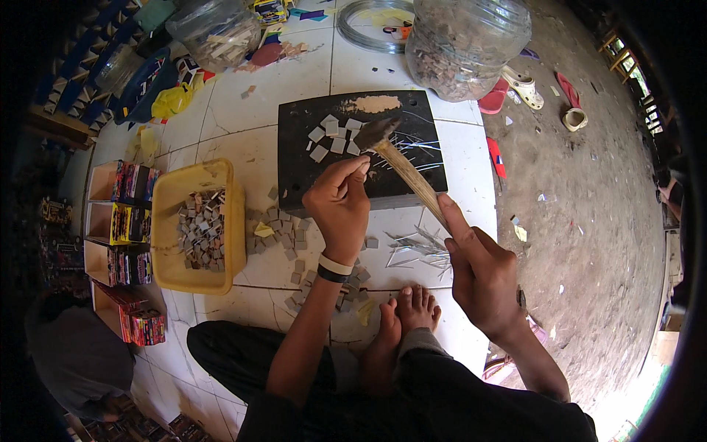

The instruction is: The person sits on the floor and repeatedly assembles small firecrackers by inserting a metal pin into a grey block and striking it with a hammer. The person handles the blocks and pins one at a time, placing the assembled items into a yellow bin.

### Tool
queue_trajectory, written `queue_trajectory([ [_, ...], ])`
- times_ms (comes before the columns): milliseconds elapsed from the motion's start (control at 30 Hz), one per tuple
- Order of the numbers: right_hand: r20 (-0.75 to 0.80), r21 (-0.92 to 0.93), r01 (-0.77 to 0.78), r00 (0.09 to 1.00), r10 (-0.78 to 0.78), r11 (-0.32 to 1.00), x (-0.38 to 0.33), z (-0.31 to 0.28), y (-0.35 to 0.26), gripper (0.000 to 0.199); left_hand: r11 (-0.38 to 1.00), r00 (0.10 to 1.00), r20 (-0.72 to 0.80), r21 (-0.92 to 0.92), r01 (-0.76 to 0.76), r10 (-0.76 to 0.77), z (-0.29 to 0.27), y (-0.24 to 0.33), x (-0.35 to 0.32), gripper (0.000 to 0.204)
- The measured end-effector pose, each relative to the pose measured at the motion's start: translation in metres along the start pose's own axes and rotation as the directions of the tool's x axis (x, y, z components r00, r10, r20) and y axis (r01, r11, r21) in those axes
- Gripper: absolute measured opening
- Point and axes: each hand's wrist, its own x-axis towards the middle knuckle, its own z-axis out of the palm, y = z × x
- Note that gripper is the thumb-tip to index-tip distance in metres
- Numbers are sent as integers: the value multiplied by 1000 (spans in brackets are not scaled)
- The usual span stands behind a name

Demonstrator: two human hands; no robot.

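My right hand (482,276) grips the wooden handle of a hammer (405,171). The hammer's dark head is over a black block (291,169), just above my left fingertips. With thumb and finger pinched together, my left hand (340,202) is at the block's near half; anything between the fingertips is too small or hidden to make out. Small grey square pieces (337,136) lie on the block left of the hammer head. Thin metal pins (416,151) are scattered on its right side, and another pile of pins (420,249) lies on the tiles in front.
A yellow tub (237,243) of small square pieces stands left, with loose squares (278,230) beside it. Small boxes (131,225) line the far left. Behind the block are plastic jars (465,44) and a wire coil (368,46). A person (74,353) is at lower left.
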Motion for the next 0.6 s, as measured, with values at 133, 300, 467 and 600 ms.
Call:
queue_trajectory([
  [133,95,-133,19,995,-7,991,4,6,7,77,994,1000,15,103,21,-23,-3,-1,3,13],
  [300,37,-36,7,999,-5,999,1,2,4,79,999,1000,-9,49,-18,18,-1,0,3,13],
  [467,133,-35,-80,988,84,996,1,3,3,67,995,999,44,100,7,-11,-3,-2,4,16],
  [600,-40,64,-77,996,80,995,-5,5,20,69,987,1000,10,161,-25,23,-30,4,3,13],
])
